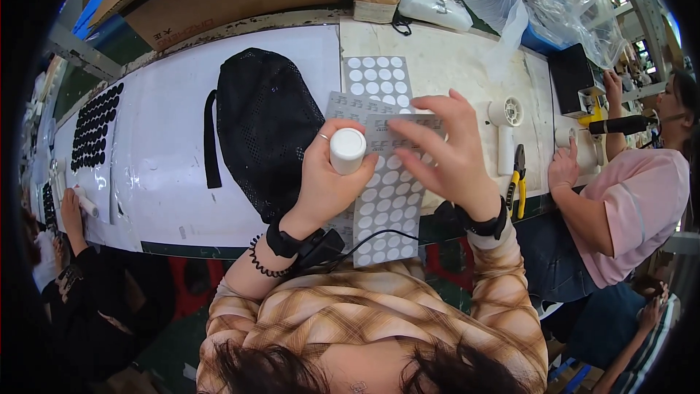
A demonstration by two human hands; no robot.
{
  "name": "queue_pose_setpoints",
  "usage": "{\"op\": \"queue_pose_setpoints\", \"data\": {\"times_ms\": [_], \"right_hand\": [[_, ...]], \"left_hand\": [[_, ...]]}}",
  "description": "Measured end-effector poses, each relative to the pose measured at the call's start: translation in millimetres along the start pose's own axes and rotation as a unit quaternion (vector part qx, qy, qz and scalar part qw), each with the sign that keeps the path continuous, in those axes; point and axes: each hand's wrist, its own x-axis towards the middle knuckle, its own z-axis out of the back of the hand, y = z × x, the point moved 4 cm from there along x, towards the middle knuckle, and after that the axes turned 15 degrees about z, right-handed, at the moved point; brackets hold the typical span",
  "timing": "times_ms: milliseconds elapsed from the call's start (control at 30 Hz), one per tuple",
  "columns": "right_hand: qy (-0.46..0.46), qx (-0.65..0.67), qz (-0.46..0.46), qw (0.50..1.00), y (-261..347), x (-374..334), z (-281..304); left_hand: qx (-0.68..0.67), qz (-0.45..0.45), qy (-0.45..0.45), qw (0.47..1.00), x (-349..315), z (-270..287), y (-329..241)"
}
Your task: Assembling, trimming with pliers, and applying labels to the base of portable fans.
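My left hand [329, 179] is wrapped round a white cylindrical piece [348, 147] with a round, flat end facing up. To its right, my right hand [453, 149] hovers over the label sheets with its fingers apart; I see nothing between them. A grey sheet of small printed labels [376, 124] lies partly under both hands. Below it, a sheet of round white stickers [386, 208] reaches past the table's front edge. Another sheet of round white stickers [378, 76] lies farther back. Parts of the sheets are hidden by my hands.
Left of my hands lies a black mesh bag [266, 128]. Yellow-handled pliers [518, 182], a white tube [505, 151] and a round white fan-like part [506, 111] sit at right. A cardboard box [233, 0] stands behind. Co-workers [627, 197] sit on both sides.
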Motion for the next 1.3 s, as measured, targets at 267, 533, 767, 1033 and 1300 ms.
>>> {"op": "queue_pose_setpoints", "data": {"times_ms": [267,533,767,1033,1300], "right_hand": [[0.000,0.121,-0.010,0.993,1,-7,-23],[0.008,0.258,-0.058,0.964,-6,-16,-31],[-0.032,0.294,-0.091,0.951,-7,-16,-31],[-0.067,0.247,-0.122,0.959,-2,-20,-28],[-0.165,0.213,-0.084,0.959,13,-39,-24]], "left_hand": [[-0.007,-0.012,0.014,1.000,-2,-1,3],[-0.032,-0.080,0.054,0.995,-6,-2,4],[0.003,-0.103,0.064,0.993,-5,-5,5],[-0.001,-0.095,0.045,0.994,-4,-6,7],[-0.052,-0.003,0.021,0.998,0,-2,4]]}}
